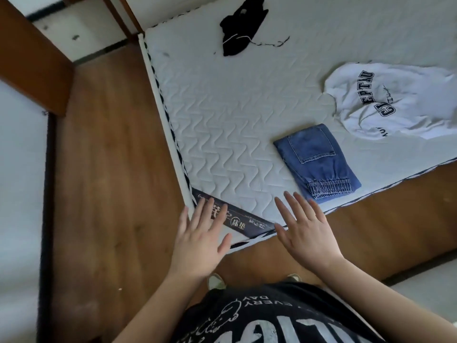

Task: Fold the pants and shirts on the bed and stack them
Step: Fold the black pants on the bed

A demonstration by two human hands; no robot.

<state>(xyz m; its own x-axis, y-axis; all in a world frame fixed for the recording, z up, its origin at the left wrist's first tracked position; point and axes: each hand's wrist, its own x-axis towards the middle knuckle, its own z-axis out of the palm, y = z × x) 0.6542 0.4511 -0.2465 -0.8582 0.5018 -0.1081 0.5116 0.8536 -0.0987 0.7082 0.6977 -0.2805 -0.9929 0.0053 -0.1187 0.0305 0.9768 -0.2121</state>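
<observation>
**Both hands flat and free over the mattress corner**

The left hand (200, 240) and right hand (305, 235) hover above the near corner of the mattress (222, 115), fingers straight and spread, holding nothing. Just beyond the right fingertips lies the folded blue jeans (319, 159), close to the mattress's near edge, pocket and elastic cuff upward. Farther along that edge the white shirt (393, 102) lies unfolded, printed with dark block letters only partly readable. A crumpled black garment (241, 30) sits near the far edge. Bare quilted surface spreads between them. A dark corner label (237, 219) carries Chinese characters too small to read.
</observation>
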